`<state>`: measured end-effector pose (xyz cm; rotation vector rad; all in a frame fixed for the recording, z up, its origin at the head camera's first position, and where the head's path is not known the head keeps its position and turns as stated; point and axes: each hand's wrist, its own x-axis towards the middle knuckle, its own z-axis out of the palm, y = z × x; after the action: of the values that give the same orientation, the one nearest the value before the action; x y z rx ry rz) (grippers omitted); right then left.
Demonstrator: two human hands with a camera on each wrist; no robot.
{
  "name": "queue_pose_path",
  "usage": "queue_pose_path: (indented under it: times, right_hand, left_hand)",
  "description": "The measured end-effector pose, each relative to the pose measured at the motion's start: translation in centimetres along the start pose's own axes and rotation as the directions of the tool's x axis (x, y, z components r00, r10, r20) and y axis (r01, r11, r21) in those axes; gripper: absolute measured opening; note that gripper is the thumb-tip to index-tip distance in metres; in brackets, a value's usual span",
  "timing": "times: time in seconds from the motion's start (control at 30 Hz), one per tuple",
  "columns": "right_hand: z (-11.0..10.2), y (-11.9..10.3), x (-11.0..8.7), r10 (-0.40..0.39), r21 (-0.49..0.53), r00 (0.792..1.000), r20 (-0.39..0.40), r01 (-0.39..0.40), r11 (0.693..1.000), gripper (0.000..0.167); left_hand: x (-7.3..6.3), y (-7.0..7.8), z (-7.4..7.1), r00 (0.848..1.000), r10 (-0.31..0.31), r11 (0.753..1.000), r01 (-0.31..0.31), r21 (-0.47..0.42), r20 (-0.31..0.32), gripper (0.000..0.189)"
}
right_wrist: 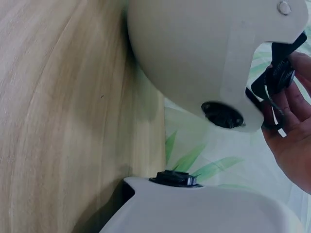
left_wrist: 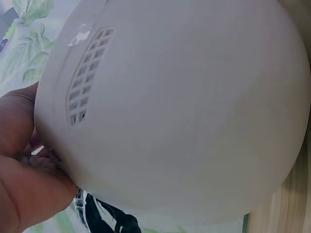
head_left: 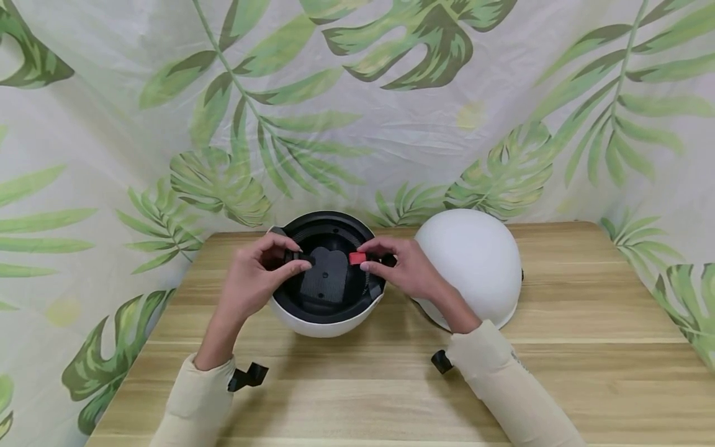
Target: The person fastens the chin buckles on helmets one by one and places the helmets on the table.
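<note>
Left hand [head_left: 254,267]: thumb and fingers pinched a small black strap end [head_left: 296,256] over the helmet opening. Right hand [head_left: 408,264]: thumb and fingers pinched a small red-and-black plastic buckle [head_left: 357,257] opposite, the two pieces apart.

Beneath both: one glossy white, rounded helmet [head_left: 324,328], upturned, its black padded lining [head_left: 326,285] facing up; it lay near the far edge of the desk, left of that edge's middle. Its shell bore a slatted vent grille [left_wrist: 90,75], seen from the left wrist.

Right of it, near the same edge: a second white domed helmet [head_left: 469,267], crown up, partly behind the right forearm.

Support: one pale wood-grain desk [head_left: 335,403]. Sleeves: beige, left [head_left: 195,394] and right [head_left: 514,385], above the near edge. Behind the far edge: one whitish cloth [head_left: 402,130] printed with green leaves.
</note>
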<state>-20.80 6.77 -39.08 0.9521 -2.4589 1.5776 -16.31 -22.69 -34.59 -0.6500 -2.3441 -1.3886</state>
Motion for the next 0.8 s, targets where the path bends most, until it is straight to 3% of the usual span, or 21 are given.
queue_pose_path:
  times: [0.13,0.27,0.43,0.6,0.8]
  right_hand:
    - [0.3,-0.4,0.0,-0.012,0.030,1.000,0.017,0.011,0.999,0.027]
    - [0.4,-0.7,0.1,-0.005,0.047,1.000,0.019,0.004,0.999,0.027]
    - [0.3,-0.9,0.0,0.001,0.059,1.000,0.017,-0.002,0.998,0.026]
    - [0.3,-1.1,0.0,-0.001,0.060,1.000,0.018,0.000,0.998,0.027]
    - [0.1,-1.5,0.0,0.007,0.058,1.000,0.005,-0.007,0.998,0.026]
  left_hand:
    - [-0.1,0.9,0.3,0.997,-0.044,0.999,0.043,0.015,0.068,0.022]
    - [0.1,1.5,0.0,0.991,0.000,1.000,-0.004,0.026,0.137,0.024]
    - [0.8,1.1,-0.2,0.990,0.068,0.997,-0.063,-0.038,0.126,0.025]
    - [1.0,0.3,0.3,0.994,0.044,0.993,-0.033,-0.111,0.102,0.024]
    - [1.1,0.1,0.7,0.991,0.012,0.992,0.005,-0.126,0.132,0.022]
